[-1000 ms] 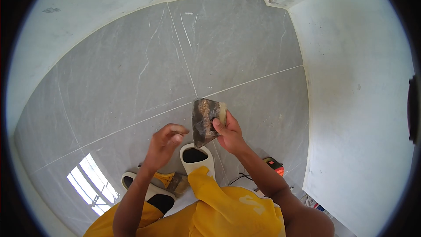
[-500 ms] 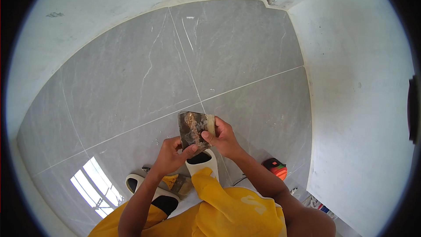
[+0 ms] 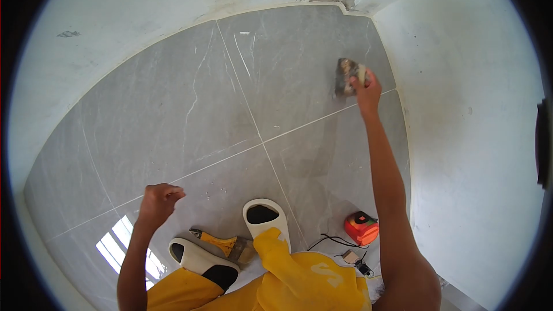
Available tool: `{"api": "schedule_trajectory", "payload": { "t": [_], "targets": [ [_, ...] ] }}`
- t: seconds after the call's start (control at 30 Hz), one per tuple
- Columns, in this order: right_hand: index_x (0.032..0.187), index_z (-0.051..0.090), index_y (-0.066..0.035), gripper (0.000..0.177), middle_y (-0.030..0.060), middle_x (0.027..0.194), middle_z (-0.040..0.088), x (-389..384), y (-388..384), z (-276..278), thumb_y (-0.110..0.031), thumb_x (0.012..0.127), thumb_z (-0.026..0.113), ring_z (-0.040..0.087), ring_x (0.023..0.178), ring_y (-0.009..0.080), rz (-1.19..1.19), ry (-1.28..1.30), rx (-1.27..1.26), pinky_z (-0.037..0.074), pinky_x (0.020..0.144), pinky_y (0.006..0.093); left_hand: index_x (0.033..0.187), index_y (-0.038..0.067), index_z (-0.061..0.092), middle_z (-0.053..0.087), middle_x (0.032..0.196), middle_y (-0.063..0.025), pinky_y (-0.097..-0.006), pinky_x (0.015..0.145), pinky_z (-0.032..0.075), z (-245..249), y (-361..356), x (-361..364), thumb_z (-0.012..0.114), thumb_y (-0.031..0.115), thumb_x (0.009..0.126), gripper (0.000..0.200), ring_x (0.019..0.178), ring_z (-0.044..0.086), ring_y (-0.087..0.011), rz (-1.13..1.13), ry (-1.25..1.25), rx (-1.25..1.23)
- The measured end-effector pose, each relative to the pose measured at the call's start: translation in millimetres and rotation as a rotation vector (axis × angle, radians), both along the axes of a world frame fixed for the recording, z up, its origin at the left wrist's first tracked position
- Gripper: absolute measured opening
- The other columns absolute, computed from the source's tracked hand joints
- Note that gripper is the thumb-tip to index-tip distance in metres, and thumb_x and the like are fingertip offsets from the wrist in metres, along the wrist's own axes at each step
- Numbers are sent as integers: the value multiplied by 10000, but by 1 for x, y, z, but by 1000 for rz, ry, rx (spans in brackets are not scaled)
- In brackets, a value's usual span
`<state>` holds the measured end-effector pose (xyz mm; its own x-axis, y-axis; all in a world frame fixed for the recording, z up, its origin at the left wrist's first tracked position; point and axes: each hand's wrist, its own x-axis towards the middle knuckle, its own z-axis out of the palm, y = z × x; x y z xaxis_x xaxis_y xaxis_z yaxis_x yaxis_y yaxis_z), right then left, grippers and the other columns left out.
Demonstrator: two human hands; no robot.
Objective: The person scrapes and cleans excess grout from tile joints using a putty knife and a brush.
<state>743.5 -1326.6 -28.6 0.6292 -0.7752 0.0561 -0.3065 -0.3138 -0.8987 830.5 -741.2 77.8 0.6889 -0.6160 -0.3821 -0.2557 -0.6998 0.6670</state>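
A flat, roughly rectangular plate [image 3: 344, 78], dark with brown crusted residue and a pale strip along one edge, is in my right hand [image 3: 367, 92]. The arm is stretched forward, with the plate over the floor close to the right wall. Slight blur softens its outline. On the other side, my left hand [image 3: 158, 203] hangs above the tiles with its fingers curled and the thumb pressed to them; whether a small thing is pinched there cannot be made out. Below that hand, between my feet, lies a yellow-handled flat tool [image 3: 224, 244] with a dull grey-brown end.
Grey marbled floor tiles [image 3: 167, 115] meet a white wall [image 3: 472, 132] on the right and another wall [image 3: 138, 17] ahead. An orange-and-black device [image 3: 362, 228], a dark cable [image 3: 331, 238] and small items lie by my right side. White slip-on shoes [image 3: 265, 213] are on my feet.
My hands have come apart. The right has carried the plate forward and right, away from my lap; the left has let go of it and moved left.
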Motion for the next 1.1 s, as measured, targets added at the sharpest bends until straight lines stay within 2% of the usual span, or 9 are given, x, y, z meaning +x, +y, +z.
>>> {"api": "schedule_trajectory", "payload": {
  "t": [0.17,0.27,0.33,0.47,0.57,0.67,0.87,1.03,1.1],
  "targets": [
    [1208,651,-1,473,151,1013,727,59,-131,-19,-130,768,768,703,901,268,-297,295,-394,534,797,354,465,4,479,423,431,-154,-375,428,373,22,109,23,783,294,834,559,355,350,-296,-46,-288,491],
    [1220,663,-27,495,171,1095,715,100,-122,-25,-156,754,770,692,988,324,-241,372,-349,526,868,376,611,9,592,627,649,-144,-413,578,481,39,177,18,686,132,878,308,556,571,-297,-241,-276,628],
    [1247,656,-47,515,178,1125,706,127,-94,-26,-160,757,764,682,1028,335,-53,344,-343,520,900,379,695,16,652,676,755,-129,-421,636,509,48,207,-2,661,96,864,187,653,627,-288,62,-232,349],
    [1300,629,-88,533,192,1136,695,188,-5,-16,-153,783,744,669,1061,332,293,243,-424,510,928,381,808,-2,667,661,770,-161,-403,660,517,93,245,-12,638,66,869,95,680,627,-306,218,365,941],
    [1313,623,-128,522,196,1149,685,226,24,-11,-155,804,733,662,1066,339,314,247,-426,509,929,388,847,-12,658,652,785,-173,-369,627,517,98,298,-38,631,63,876,86,682,634,-290,46,237,1119],
    [1324,616,-162,511,189,1165,678,267,54,-10,-156,824,722,652,1068,352,413,253,-479,509,927,394,862,-17,650,647,759,-144,-329,581,505,84,355,-69,602,22,873,63,644,623,-240,254,117,460],
    [1340,600,-141,482,186,1211,665,299,100,2,-88,866,675,649,1076,328,755,223,-458,487,943,357,928,-10,626,633,747,-53,-249,590,490,88,325,-53,552,-24,839,116,676,600,-111,567,220,529],
    [1337,603,-145,451,169,1211,666,307,96,5,-92,892,649,646,1057,304,818,264,-379,484,942,369,931,-32,629,646,735,-72,-270,610,509,90,346,-61,549,-54,781,171,662,620,-136,593,75,527],
    [1340,602,-142,450,167,1192,677,301,107,-2,-89,896,648,654,1000,300,948,115,-572,492,909,364,858,-40,634,648,713,-87,-275,567,509,94,349,-61,555,-47,775,115,616,623,-145,665,126,478]
  ]
}}
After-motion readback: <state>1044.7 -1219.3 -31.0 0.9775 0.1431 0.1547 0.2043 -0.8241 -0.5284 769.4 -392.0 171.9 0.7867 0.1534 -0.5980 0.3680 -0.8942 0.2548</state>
